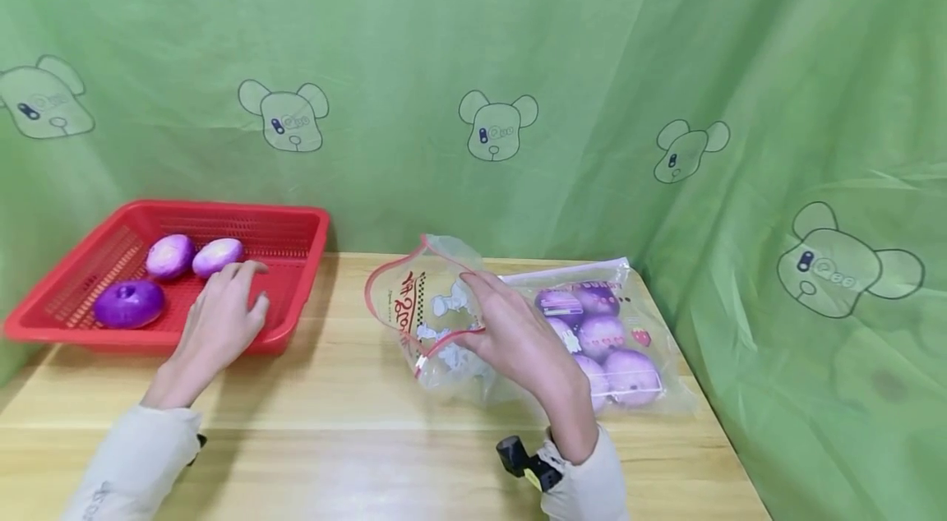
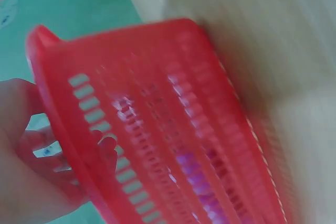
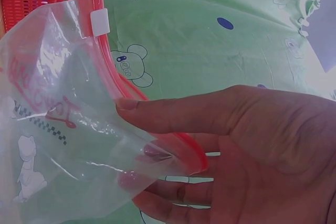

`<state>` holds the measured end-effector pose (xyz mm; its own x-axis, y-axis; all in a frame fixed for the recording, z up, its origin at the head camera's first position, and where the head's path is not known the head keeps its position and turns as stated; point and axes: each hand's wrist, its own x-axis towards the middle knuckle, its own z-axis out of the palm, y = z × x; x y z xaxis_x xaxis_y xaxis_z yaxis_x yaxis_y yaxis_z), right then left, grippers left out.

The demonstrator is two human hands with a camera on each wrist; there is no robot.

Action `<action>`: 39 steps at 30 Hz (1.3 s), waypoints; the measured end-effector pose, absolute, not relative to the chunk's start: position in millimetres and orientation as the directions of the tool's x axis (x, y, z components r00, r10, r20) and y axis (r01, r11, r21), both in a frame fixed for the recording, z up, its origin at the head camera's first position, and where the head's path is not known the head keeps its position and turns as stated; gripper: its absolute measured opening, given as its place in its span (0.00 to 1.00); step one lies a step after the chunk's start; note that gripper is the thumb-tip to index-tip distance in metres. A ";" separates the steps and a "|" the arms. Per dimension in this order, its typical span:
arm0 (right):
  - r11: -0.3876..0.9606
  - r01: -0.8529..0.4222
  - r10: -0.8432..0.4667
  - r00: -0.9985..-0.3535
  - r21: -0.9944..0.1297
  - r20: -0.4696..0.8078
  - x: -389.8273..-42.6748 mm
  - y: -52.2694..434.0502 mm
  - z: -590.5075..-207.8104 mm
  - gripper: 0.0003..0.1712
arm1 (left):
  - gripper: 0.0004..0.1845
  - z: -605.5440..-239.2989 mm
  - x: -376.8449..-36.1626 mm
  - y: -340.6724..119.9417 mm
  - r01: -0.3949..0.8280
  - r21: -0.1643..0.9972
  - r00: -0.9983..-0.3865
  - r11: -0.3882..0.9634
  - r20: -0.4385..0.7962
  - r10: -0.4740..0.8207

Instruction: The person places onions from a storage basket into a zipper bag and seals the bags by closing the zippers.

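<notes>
My left hand (image 1: pixel 247 287) hovers over the front right part of a red slatted basket (image 1: pixel 296 229), fingers relaxed and holding nothing, close to a pale purple ball (image 1: pixel 217 255). Two more purple balls (image 1: pixel 170 255) (image 1: pixel 128 303) lie in the basket. In the left wrist view the basket wall (image 2: pixel 157 103) fills the frame, with my left hand (image 2: pixel 26 156) beside it. My right hand (image 1: pixel 473 311) pinches the red zip rim of a clear printed bag (image 1: pixel 414 307), holding its mouth open toward the left. In the right wrist view the thumb and fingers of that hand (image 3: pixel 136 129) clamp the bag (image 3: pixel 52 129).
A second clear bag (image 1: pixel 599 332) with several purple balls lies flat on the wooden table (image 1: pixel 348 439) behind my right hand. Green cloth with bear prints (image 1: pixel 496 126) hangs behind and to the right. The table's right edge runs close to the filled bag.
</notes>
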<state>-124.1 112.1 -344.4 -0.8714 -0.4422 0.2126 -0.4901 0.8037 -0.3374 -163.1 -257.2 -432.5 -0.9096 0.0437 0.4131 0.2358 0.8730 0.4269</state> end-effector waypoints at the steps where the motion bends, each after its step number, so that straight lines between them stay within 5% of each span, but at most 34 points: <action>1: 0.804 -0.487 -0.440 -0.873 -0.340 0.211 -124.2 112.6 -344.1 0.46 | 0.19 -434.3 -165.2 -261.7 0.235 0.424 -0.909 0.875 0.415 0.043; 16: 0.795 -0.479 -0.430 -0.878 -0.374 0.210 -124.3 116.8 -343.1 0.46 | 0.16 -437.9 -184.6 -335.1 0.173 0.301 -0.936 0.938 0.348 0.061; 28: 0.786 -0.486 -0.439 -0.874 -0.381 0.210 -125.3 118.3 -342.5 0.46 | 0.19 -430.4 -186.5 -367.3 0.035 0.211 -0.989 0.977 0.148 0.004; 39: 0.798 -0.459 -0.427 -0.888 -0.391 0.171 -125.1 118.6 -342.1 0.48 | 0.39 -427.4 -185.4 -386.1 -0.259 0.234 -0.964 0.937 -0.119 -0.237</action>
<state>-125.1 118.6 -342.1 -0.8880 -0.4270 0.1706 -0.4587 0.7978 -0.3913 -185.4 -386.1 -427.4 -0.9641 -0.2371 -0.1191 -0.2594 0.9370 0.2341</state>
